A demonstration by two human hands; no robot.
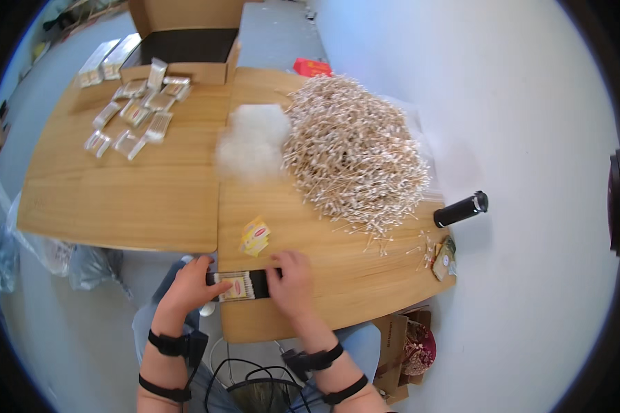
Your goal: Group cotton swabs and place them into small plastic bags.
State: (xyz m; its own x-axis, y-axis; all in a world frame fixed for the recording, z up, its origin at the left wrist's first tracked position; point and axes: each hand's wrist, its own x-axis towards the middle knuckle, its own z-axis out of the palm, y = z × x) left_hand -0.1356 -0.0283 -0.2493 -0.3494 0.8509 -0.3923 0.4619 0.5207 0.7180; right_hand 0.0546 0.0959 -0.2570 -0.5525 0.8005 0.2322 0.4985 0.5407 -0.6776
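At the table's front edge lies a small black tray [260, 283], with a row of cotton swabs [237, 286] and a yellow-and-red label card in it. My left hand [191, 286] grips the tray's left end, its thumb reaching over the swabs. Around the right end close the fingers of my right hand [291, 283], slightly blurred. Just beyond the tray are several loose yellow-and-red label cards [255, 237]. A large heap of loose cotton swabs [355, 148] covers the far right of the table.
Left of the heap sits a pile of clear plastic bags [255, 138]. Several filled swab packs [135, 112] lie at the far left, before an open cardboard box [186, 72]. A black cylinder [460, 209] and a small packet [443, 260] stand near the right wall. Cables hang below.
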